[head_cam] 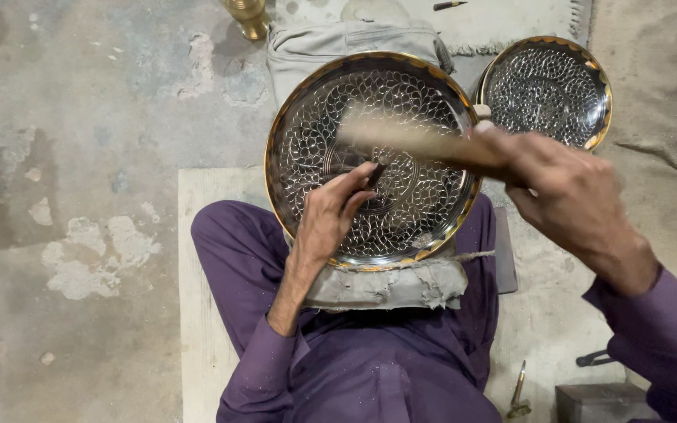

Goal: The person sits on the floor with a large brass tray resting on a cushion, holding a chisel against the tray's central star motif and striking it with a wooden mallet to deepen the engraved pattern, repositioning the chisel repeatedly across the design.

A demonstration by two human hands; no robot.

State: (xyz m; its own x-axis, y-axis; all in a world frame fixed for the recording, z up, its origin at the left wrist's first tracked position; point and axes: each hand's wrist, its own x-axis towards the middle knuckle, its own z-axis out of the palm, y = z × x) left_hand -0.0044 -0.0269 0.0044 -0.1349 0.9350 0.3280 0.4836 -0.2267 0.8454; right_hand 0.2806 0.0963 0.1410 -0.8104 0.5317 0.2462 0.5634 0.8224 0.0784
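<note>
A large round metal plate [307, 133] with a brass rim and an engraved floral pattern rests tilted on a grey padded block [385, 286] in my lap. My left hand [329, 215] pinches a small dark chisel [375, 175] against the plate's centre. My right hand [566, 188] grips a wooden-handled hammer [401, 137], blurred with motion, above the plate's upper half.
A second, smaller engraved plate [548, 90] lies at the upper right. A brass vessel [248, 17] stands at the top. A grey cloth bag [315, 47] lies behind the large plate. A small tool [519, 392] and a metal block [601, 403] sit at the lower right on the concrete floor.
</note>
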